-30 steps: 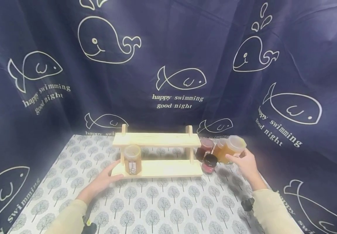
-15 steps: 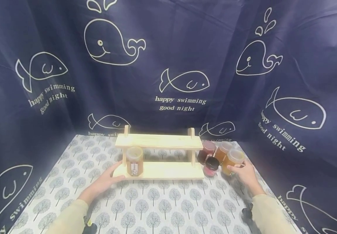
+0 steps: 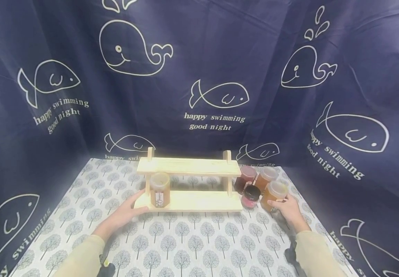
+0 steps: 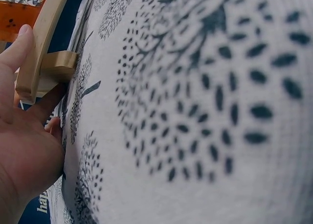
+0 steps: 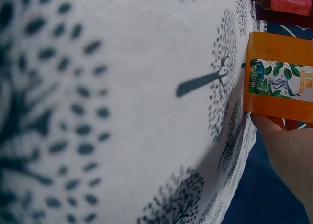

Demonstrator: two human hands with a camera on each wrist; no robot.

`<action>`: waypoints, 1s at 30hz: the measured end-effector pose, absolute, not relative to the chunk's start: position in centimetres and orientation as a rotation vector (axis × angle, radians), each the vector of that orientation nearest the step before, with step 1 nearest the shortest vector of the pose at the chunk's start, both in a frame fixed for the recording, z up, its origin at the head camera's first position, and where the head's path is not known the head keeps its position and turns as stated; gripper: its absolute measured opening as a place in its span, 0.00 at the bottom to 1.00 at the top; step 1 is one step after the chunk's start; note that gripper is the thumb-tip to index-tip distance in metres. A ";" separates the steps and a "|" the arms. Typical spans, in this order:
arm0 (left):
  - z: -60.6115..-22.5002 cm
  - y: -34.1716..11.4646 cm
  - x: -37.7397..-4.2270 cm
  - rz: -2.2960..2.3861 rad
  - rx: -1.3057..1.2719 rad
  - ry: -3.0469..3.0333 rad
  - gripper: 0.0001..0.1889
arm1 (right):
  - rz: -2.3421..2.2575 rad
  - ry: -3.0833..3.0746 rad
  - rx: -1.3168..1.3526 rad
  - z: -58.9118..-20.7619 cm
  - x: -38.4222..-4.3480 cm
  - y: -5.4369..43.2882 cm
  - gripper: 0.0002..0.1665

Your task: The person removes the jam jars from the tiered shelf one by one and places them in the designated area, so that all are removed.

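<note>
My left hand (image 3: 126, 207) grips the left end of a two-tier wooden rack (image 3: 199, 201), thumb on the lower board and fingers beneath it, as the left wrist view shows. An amber jar (image 3: 160, 191) with a pale lid and a label stands on that board, close to the thumb. On the right, my right hand (image 3: 289, 209) holds another amber jar (image 3: 273, 197) by its side; in the right wrist view its base is right at the cloth and its leafy label (image 5: 281, 77) shows. Some fingers are hidden behind this jar.
Beside the rack's right end stand a dark red jar (image 3: 244, 181), an amber jar (image 3: 265, 180) and a small black-lidded jar (image 3: 250, 197) with pink contents. A tree-print cloth (image 3: 185, 242) covers the table; a navy curtain (image 3: 199, 50) surrounds it.
My right hand has lowered the amber jar from above the other jars to the cloth in front of them. The left hand keeps its grip on the rack.
</note>
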State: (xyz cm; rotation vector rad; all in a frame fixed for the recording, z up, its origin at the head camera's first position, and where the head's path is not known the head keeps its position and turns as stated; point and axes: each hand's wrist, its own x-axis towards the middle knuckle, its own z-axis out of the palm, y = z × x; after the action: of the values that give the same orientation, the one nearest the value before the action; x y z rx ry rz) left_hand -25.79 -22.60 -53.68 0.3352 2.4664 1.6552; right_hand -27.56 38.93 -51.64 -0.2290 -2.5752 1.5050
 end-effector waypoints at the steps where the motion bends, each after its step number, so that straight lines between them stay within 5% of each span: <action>1: -53.7 -22.6 -25.8 1.653 0.337 2.463 0.44 | 1.506 -2.575 -0.232 -51.7 -27.5 38.9 0.43; 7: -53.4 -22.7 -25.7 1.677 0.329 2.448 0.44 | 1.454 -2.616 -0.204 -51.6 -27.7 39.0 0.43; 16: -53.5 -22.7 -25.8 1.650 0.307 2.449 0.44 | 1.553 -2.504 -0.274 -48.4 -26.5 39.0 0.66; 30: -53.7 -22.7 -25.9 1.635 0.329 2.469 0.43 | 1.674 -2.031 0.072 -43.5 -25.4 26.8 0.59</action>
State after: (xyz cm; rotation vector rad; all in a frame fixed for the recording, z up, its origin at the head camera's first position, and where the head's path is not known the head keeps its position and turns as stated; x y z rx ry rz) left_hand -25.86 -22.71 -53.71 0.3288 2.4694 1.6346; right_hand -25.40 26.84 -43.47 0.0722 -2.0306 1.6743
